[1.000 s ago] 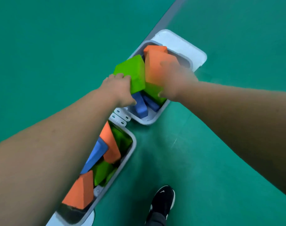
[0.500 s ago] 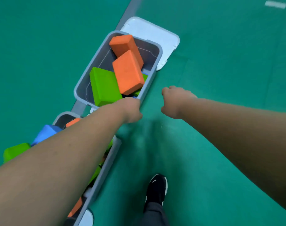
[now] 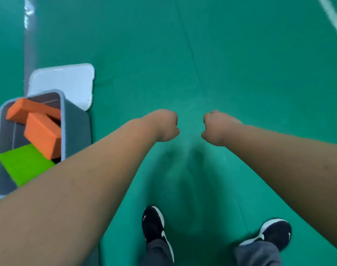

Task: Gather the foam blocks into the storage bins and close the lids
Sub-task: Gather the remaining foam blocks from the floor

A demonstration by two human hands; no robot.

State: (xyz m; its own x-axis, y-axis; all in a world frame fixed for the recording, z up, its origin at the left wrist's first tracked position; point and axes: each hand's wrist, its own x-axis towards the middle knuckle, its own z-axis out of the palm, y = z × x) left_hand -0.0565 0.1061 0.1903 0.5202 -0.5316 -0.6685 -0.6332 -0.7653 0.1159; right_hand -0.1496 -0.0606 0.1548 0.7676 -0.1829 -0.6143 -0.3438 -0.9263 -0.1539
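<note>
At far left, a grey storage bin [image 3: 75,131] holds orange and green foam blocks [image 3: 41,135], its white lid [image 3: 64,83] lying off behind it. Left hand [image 3: 165,125] and right hand [image 3: 215,127] hang curled, empty, over the floor [image 3: 240,73]; lid-closing probably follows, requiring a leftward reach.

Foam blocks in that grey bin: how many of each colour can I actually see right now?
Orange foam blocks: 2
Green foam block: 1
Total: 3 visible in the grey storage bin; the left forearm hides the bin's near end, so more may lie there.
</note>
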